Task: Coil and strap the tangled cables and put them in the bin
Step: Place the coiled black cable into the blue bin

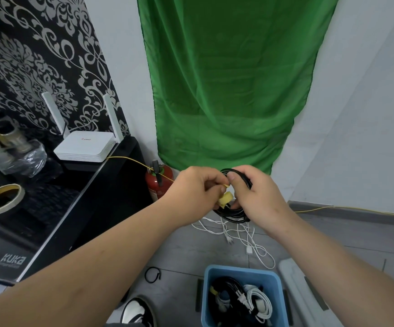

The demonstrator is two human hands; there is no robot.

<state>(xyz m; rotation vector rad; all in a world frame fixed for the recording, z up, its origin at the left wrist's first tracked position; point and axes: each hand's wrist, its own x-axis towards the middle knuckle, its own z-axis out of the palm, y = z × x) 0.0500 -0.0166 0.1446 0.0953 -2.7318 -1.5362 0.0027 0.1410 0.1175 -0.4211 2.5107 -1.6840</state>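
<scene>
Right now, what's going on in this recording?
A person is strapping a cable. The right hand grips a black cable coil held up over the floor, while the left hand pinches a small yellow roll against it, apparently winding a strap round the loops. A white cable lies loose on the floor beneath, not yet coiled. The blue bin below already holds bundled cables.

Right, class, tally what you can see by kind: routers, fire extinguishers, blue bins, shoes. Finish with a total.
White router: 1
Red fire extinguisher: 1
Blue bin: 1
Shoe: 1
Total: 4
</scene>
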